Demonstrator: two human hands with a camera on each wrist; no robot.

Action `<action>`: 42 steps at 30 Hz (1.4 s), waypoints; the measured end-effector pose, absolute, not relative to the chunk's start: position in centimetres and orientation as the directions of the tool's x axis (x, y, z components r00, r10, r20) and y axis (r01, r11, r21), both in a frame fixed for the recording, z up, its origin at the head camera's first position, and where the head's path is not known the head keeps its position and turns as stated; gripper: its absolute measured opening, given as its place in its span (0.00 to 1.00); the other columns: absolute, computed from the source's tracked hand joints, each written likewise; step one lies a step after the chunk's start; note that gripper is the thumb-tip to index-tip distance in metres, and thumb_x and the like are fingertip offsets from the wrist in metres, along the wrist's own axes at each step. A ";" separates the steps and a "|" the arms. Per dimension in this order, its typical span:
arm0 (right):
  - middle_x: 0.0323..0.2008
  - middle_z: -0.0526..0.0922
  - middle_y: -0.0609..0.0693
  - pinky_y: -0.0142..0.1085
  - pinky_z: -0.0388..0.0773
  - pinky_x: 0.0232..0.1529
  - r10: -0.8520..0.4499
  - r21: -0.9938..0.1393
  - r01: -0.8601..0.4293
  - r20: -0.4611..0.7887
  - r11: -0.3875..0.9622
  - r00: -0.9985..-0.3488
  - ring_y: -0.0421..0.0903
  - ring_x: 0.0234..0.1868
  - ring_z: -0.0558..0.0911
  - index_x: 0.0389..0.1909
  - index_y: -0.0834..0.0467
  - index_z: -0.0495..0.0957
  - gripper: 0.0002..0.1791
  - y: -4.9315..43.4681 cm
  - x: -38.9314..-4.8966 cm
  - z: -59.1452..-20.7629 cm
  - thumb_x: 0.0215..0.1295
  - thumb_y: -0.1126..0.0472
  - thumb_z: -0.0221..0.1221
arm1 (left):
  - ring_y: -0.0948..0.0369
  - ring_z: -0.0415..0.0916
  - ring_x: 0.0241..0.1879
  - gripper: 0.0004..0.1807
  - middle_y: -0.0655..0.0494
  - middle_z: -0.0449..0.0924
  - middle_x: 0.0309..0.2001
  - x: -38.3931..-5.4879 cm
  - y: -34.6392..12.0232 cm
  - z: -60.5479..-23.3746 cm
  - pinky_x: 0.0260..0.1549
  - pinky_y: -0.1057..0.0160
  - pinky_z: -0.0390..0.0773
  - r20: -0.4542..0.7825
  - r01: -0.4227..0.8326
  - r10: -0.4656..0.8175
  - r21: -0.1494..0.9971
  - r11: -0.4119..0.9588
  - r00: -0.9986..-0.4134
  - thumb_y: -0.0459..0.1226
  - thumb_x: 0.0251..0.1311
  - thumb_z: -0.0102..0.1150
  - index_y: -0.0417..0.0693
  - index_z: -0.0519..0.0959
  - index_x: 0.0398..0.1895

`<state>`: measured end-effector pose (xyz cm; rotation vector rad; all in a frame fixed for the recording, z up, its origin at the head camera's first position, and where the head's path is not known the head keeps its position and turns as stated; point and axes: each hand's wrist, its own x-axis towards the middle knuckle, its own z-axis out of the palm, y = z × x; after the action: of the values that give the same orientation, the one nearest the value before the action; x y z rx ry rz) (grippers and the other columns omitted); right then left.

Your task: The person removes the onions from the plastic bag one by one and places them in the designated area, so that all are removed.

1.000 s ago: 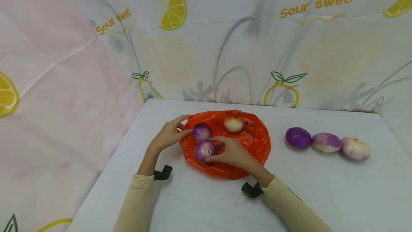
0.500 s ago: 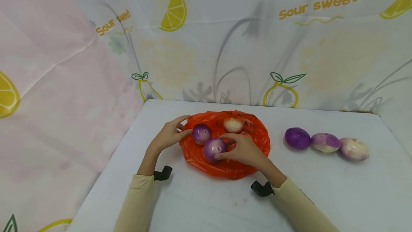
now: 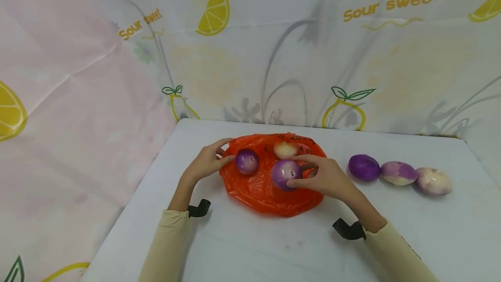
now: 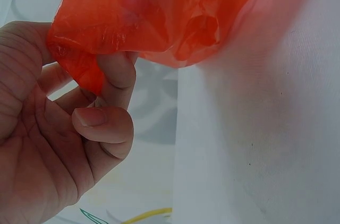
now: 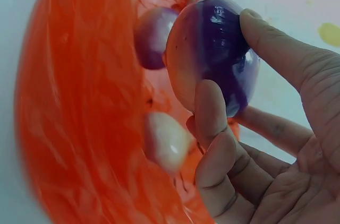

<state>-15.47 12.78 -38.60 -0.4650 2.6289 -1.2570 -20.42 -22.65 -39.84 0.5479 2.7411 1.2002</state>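
Observation:
An orange-red plastic bag (image 3: pixel 254 193) lies spread wide on the white table, with black print along its far rim. My left hand (image 3: pixel 207 162) pinches its left rim; in the left wrist view the film (image 4: pixel 154 17) passes between thumb and fingers. My right hand (image 3: pixel 326 177) holds a glossy purple onion (image 3: pixel 286 175) over the bag's right part, thumb on one side and fingers on the other. Inside the bag sit another purple onion (image 3: pixel 247 161) near the left hand and a pale onion (image 3: pixel 285 149) at the back. The right wrist view shows the held onion (image 5: pixel 212 57) up close.
To the right of the bag, a dark purple onion (image 3: pixel 364 168), a purple-and-white one (image 3: pixel 398 173) and a whitish one (image 3: pixel 433 181) stand in a row, touching. A printed lemon cloth (image 3: pixel 242 55) hangs behind the table (image 3: pixel 250 247). Black mounts (image 3: pixel 349 229) sit at both wrists.
My right hand has carried its onion rightward, away from the onion beside it and over the bag's right part. The left hand keeps its place at the bag's rim.

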 end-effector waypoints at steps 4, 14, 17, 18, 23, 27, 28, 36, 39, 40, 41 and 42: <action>0.46 0.84 0.49 0.39 0.79 0.32 -0.353 -0.773 -0.194 -0.041 0.604 -0.935 0.45 0.34 0.81 0.61 0.47 0.78 0.40 14.0 -15.4 -38.1 0.46 0.36 0.73 | 0.55 0.79 0.35 0.30 0.47 0.82 0.40 -20.5 -22.6 -40.0 0.30 0.60 0.82 0.042 0.276 0.361 0.728 0.628 -0.932 0.39 0.64 0.64 0.50 0.69 0.69; 0.48 0.84 0.55 0.38 0.79 0.31 -0.335 -0.745 -0.188 -0.050 0.641 -0.941 0.45 0.33 0.81 0.61 0.52 0.76 0.39 17.1 -14.6 -37.7 0.50 0.38 0.72 | 0.55 0.79 0.36 0.30 0.47 0.82 0.41 -20.5 -22.7 -40.1 0.31 0.60 0.82 0.042 0.277 0.364 0.731 0.623 -0.930 0.39 0.65 0.64 0.50 0.69 0.69; 0.46 0.84 0.55 0.37 0.80 0.30 -0.328 -0.735 -0.197 -0.037 0.649 -0.944 0.43 0.32 0.82 0.61 0.54 0.76 0.39 18.0 -14.3 -37.5 0.51 0.39 0.72 | 0.55 0.80 0.35 0.29 0.47 0.82 0.41 -20.5 -22.7 -40.0 0.30 0.60 0.82 0.045 0.278 0.364 0.733 0.621 -0.930 0.38 0.64 0.64 0.50 0.69 0.69; 0.46 0.85 0.55 0.37 0.80 0.30 -0.326 -0.734 -0.199 -0.031 0.649 -0.945 0.43 0.32 0.82 0.61 0.54 0.76 0.39 18.3 -14.2 -37.5 0.51 0.40 0.72 | 0.55 0.80 0.34 0.29 0.47 0.82 0.41 -20.5 -22.7 -40.0 0.29 0.60 0.82 0.048 0.280 0.363 0.732 0.621 -0.930 0.38 0.64 0.64 0.50 0.69 0.69; 0.43 0.86 0.51 0.37 0.80 0.29 -0.307 -0.712 -0.203 -0.019 0.673 -0.952 0.43 0.30 0.81 0.61 0.53 0.77 0.38 19.9 -13.7 -37.7 0.51 0.40 0.72 | 0.55 0.79 0.35 0.29 0.47 0.82 0.40 -20.6 -22.7 -40.1 0.29 0.61 0.82 0.046 0.283 0.368 0.730 0.622 -0.929 0.39 0.65 0.64 0.50 0.69 0.69; 0.42 0.86 0.51 0.36 0.79 0.29 -0.301 -0.697 -0.213 -0.004 0.685 -0.953 0.44 0.32 0.80 0.59 0.53 0.78 0.36 21.1 -13.5 -37.9 0.51 0.41 0.73 | 0.55 0.79 0.35 0.30 0.47 0.82 0.40 -20.5 -22.7 -40.2 0.30 0.61 0.82 0.039 0.275 0.366 0.736 0.619 -0.930 0.39 0.64 0.64 0.50 0.69 0.69; 0.42 0.86 0.52 0.36 0.79 0.29 -0.300 -0.696 -0.215 -0.001 0.685 -0.954 0.45 0.32 0.80 0.59 0.53 0.78 0.35 21.4 -13.4 -38.0 0.51 0.42 0.73 | 0.55 0.79 0.35 0.30 0.47 0.82 0.40 -20.5 -22.7 -40.1 0.29 0.61 0.82 0.039 0.272 0.363 0.737 0.618 -0.931 0.39 0.64 0.64 0.50 0.69 0.69; 0.45 0.85 0.56 0.34 0.80 0.32 -0.301 -0.679 -0.215 -0.009 0.701 -0.953 0.45 0.35 0.83 0.59 0.56 0.78 0.36 23.1 -12.8 -38.2 0.51 0.44 0.73 | 0.56 0.80 0.34 0.29 0.47 0.83 0.39 -20.5 -22.7 -39.9 0.29 0.61 0.81 0.047 0.276 0.358 0.730 0.625 -0.933 0.38 0.65 0.64 0.49 0.70 0.68; 0.45 0.85 0.56 0.34 0.80 0.31 -0.293 -0.668 -0.211 -0.011 0.713 -0.956 0.44 0.35 0.83 0.59 0.56 0.78 0.37 23.6 -12.6 -38.4 0.50 0.42 0.73 | 0.55 0.80 0.33 0.29 0.47 0.83 0.39 -20.5 -22.7 -39.8 0.29 0.61 0.81 0.041 0.271 0.353 0.728 0.630 -0.935 0.38 0.65 0.64 0.50 0.70 0.68; 0.45 0.85 0.55 0.34 0.79 0.31 -0.294 -0.669 -0.211 -0.012 0.713 -0.956 0.44 0.34 0.83 0.60 0.56 0.77 0.37 23.8 -12.5 -38.5 0.50 0.42 0.74 | 0.55 0.80 0.33 0.29 0.47 0.83 0.39 -20.5 -22.7 -39.8 0.29 0.61 0.81 0.040 0.269 0.352 0.726 0.633 -0.935 0.38 0.65 0.63 0.50 0.70 0.69; 0.45 0.85 0.55 0.34 0.79 0.30 -0.291 -0.668 -0.208 -0.014 0.715 -0.957 0.43 0.33 0.83 0.60 0.56 0.77 0.38 24.0 -12.4 -38.6 0.50 0.42 0.74 | 0.55 0.80 0.33 0.29 0.46 0.83 0.40 -20.4 -22.7 -39.8 0.29 0.61 0.81 0.038 0.267 0.351 0.726 0.634 -0.936 0.38 0.65 0.63 0.50 0.69 0.69; 0.45 0.85 0.55 0.34 0.78 0.29 -0.289 -0.664 -0.207 -0.015 0.719 -0.957 0.42 0.31 0.83 0.60 0.55 0.77 0.39 24.1 -12.4 -38.6 0.49 0.41 0.74 | 0.54 0.80 0.33 0.29 0.46 0.83 0.40 -20.4 -22.7 -39.8 0.29 0.61 0.81 0.037 0.266 0.351 0.725 0.635 -0.936 0.38 0.65 0.63 0.50 0.69 0.69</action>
<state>-12.41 24.14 -38.64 -0.4061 2.8023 -1.0603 -20.43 -22.71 -39.80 0.5191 2.7421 1.1895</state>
